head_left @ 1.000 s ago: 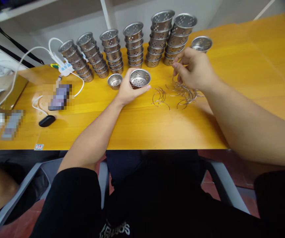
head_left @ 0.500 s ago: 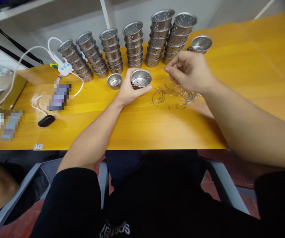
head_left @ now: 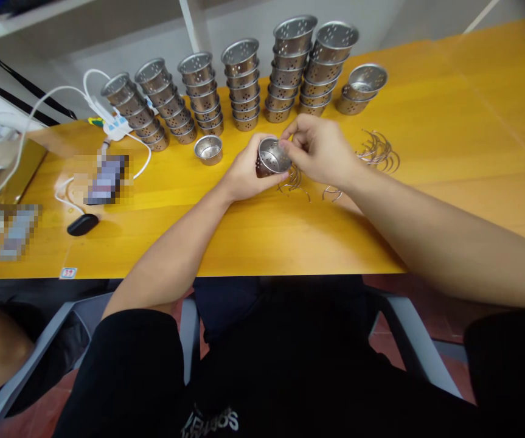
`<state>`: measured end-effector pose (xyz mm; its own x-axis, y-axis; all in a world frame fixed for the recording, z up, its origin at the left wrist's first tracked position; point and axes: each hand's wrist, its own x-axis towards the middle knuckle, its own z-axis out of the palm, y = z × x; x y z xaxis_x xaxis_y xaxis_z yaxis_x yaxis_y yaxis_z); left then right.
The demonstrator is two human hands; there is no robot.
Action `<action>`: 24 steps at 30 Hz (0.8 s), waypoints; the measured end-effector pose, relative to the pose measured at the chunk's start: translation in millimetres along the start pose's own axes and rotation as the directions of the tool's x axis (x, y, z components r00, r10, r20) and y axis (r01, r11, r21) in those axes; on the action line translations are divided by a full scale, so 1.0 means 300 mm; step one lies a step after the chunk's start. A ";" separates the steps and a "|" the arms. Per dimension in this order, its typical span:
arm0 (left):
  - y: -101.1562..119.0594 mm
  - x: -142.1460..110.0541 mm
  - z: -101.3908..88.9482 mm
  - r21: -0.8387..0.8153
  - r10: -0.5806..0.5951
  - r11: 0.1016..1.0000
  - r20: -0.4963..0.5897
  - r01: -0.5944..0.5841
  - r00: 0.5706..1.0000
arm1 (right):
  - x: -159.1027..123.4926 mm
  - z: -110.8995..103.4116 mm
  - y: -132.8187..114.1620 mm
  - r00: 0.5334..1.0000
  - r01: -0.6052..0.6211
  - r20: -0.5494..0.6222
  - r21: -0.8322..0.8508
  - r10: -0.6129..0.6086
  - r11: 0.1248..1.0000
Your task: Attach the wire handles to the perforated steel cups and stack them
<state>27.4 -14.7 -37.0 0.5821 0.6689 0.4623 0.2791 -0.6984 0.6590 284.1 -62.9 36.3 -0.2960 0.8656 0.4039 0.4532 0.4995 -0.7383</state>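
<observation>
Here, a perforated metal cup (head_left: 272, 160) is being clamped, tilted, in the fingers of the left hand (head_left: 245, 168) at twelve o'clock.
By its two-o'clock rim, the right hand's (head_left: 319, 149) thumb and forefinger are being held together; whether anything is being pinched cannot be told. Curved wires (head_left: 378, 154) are being seen at one o'clock.

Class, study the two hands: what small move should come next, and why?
The right hand should probably guide its pinched fingertips to a hole in the cup: they are at its rim, and the left hand holds it tilted towards them. Whether they hold anything is too small to tell.
</observation>
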 end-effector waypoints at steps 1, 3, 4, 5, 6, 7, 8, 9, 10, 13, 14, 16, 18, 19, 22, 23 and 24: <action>0.001 -0.001 0.001 0.004 0.002 1.000 -0.002 -0.002 1.000 | 0.000 0.002 0.001 1.000 -0.006 -0.001 -0.003 0.006 1.000; -0.001 -0.002 0.004 0.008 0.005 1.000 -0.004 -0.005 1.000 | 0.000 0.004 0.004 1.000 -0.017 -0.004 0.000 0.017 1.000; -0.002 -0.002 0.005 0.006 0.004 1.000 -0.004 -0.004 1.000 | -0.001 0.004 0.004 1.000 -0.019 -0.006 0.005 0.019 1.000; -0.003 -0.002 0.006 0.002 0.003 1.000 -0.002 -0.003 1.000 | -0.001 0.004 0.004 1.000 -0.020 -0.007 0.012 0.020 1.000; -0.005 -0.001 0.006 -0.007 0.000 1.000 -0.001 0.000 1.000 | -0.002 0.003 0.004 1.000 -0.019 -0.008 0.024 0.019 1.000; -0.006 0.000 0.006 -0.019 -0.002 1.000 0.002 0.002 1.000 | -0.002 0.002 0.002 1.000 -0.017 -0.007 0.043 0.018 0.999; -0.007 0.002 0.006 -0.034 -0.005 0.999 0.005 0.005 1.000 | -0.003 0.000 0.000 1.000 -0.016 -0.005 0.068 0.017 0.998; -0.007 0.003 0.006 -0.050 -0.009 0.999 0.008 0.009 1.000 | -0.003 -0.001 -0.002 1.000 -0.017 -0.004 0.099 0.017 0.995; -0.006 0.005 0.005 -0.065 -0.016 0.998 0.011 0.016 1.000 | -0.004 -0.002 -0.005 1.000 -0.019 -0.002 0.132 0.020 0.991; 0.001 0.007 0.004 -0.100 -0.055 0.993 0.011 0.056 0.998 | -0.005 -0.003 -0.013 1.000 -0.028 -0.004 0.199 0.029 0.980; 0.005 0.008 0.004 -0.108 -0.070 0.992 0.009 0.071 0.997 | -0.005 -0.003 -0.014 0.999 -0.031 -0.005 0.204 0.032 0.978; 0.017 0.007 0.004 -0.121 -0.091 0.988 0.001 0.091 0.996 | -0.004 -0.001 -0.015 0.999 -0.036 -0.002 0.205 0.037 0.978; 0.029 0.008 0.004 -0.126 -0.103 0.987 -0.012 0.100 0.995 | -0.003 0.000 -0.012 0.999 -0.038 0.003 0.209 0.038 0.977; 0.033 0.008 0.003 -0.125 -0.107 0.987 -0.017 0.104 0.994 | -0.003 0.000 -0.010 0.999 -0.036 0.006 0.215 0.036 0.976; 0.037 0.010 0.002 -0.124 -0.118 0.986 -0.013 0.115 0.993 | -0.007 -0.002 0.001 0.999 -0.023 0.034 0.282 0.014 0.959; 0.035 0.010 0.002 -0.125 -0.118 0.985 -0.007 0.116 0.993 | -0.008 -0.003 0.005 0.998 -0.022 0.057 0.325 0.003 0.945; 0.032 0.010 0.002 -0.124 -0.115 0.986 0.002 0.115 0.993 | -0.009 -0.003 0.009 0.997 -0.025 0.083 0.370 -0.007 0.929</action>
<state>32.4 -19.6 -29.6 0.5475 0.7444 0.3822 0.2468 -0.5800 0.7763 287.0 -63.9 33.8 -0.3681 0.8561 0.3627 0.1170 0.4296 -0.8954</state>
